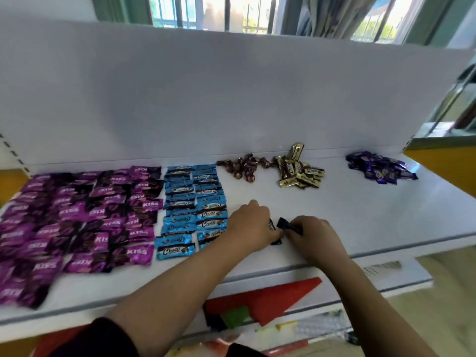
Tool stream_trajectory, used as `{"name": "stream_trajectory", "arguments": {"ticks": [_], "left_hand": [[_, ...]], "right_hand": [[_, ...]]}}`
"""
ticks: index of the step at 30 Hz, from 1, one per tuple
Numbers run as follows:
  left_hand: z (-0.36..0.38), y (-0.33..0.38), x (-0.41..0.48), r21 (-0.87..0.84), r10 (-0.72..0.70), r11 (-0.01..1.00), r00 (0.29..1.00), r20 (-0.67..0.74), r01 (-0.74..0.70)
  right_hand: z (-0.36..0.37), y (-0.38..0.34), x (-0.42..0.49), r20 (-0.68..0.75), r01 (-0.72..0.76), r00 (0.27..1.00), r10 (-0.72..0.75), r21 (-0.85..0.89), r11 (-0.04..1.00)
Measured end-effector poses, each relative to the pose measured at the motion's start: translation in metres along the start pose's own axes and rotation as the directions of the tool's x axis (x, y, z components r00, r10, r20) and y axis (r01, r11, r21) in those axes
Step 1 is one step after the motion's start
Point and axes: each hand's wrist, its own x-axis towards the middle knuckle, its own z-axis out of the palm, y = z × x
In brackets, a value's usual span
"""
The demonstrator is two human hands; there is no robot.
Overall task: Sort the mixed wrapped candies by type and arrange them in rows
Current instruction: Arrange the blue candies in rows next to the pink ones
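Head view shows two dark wrapped candies [282, 224] near the shelf's [365, 217] front edge, pinched in the fingers of the left hand [251, 222] and right hand [313, 235] and mostly hidden, blue Choco rows [193, 210] just left, bare shelf open rightward and toward the back-edge piles [300, 173], purple rows [85, 215] cut off left.

Bare shelf [347, 215] right of hands; candy piles [300, 173] behind.

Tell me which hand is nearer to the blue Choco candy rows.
Left. The left hand lies just right of the blue Choco rows, its wrist crossing their near corner. The right hand is farther right, beyond the left hand. Both hold dark candies.
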Motion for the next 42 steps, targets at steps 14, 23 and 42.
{"name": "stream_trajectory", "arguments": {"ticks": [14,23,42], "left_hand": [[-0.01,0.008,-0.002,-0.119,0.062,0.992,0.982,0.178,-0.041],[-0.037,-0.025,-0.043,-0.326,0.024,0.945,0.993,0.116,0.015],[-0.038,-0.138,-0.149,-0.078,-0.029,0.997,0.998,-0.052,0.025]], "right_hand": [[-0.003,0.011,-0.004,-0.12,0.0,0.992,0.034,0.271,0.962],[0.002,-0.009,0.002,-0.143,0.133,0.986,-0.081,0.399,0.907],[0.049,-0.068,-0.019,0.036,0.617,0.778,-0.627,0.147,0.773]]}}
